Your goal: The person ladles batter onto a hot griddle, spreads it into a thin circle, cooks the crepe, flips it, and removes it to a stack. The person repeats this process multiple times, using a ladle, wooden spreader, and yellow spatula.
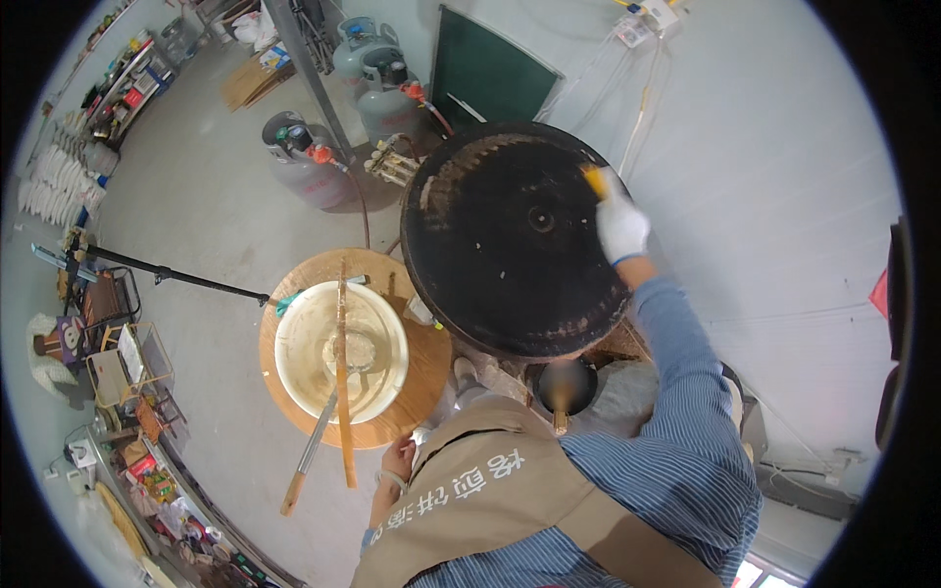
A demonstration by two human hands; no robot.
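Note:
My right hand (622, 224), in a white glove, grips a yellow object (595, 182), which may be a scraper or brush, at the far right of a large round black griddle (507, 242). A few pale specks lie on the griddle's dark surface. My bare left hand (399, 457) hangs beside my apron, near a round wooden table (294, 408); its fingers are partly hidden, and a small white thing beside them is unclear. On that table stands a cream basin (290, 334) with batter residue. A long wooden stick (342, 323) lies across its rim, and a wooden-handled ladle (317, 437) leans in it.
Below the griddle sits a dark pot (544, 389) with a wooden-handled brush (562, 411). Gas cylinders (312, 173) with hoses stand beyond the table. A black pole (184, 277) reaches towards the table's left edge. A pale wall (764, 220) borders the right side.

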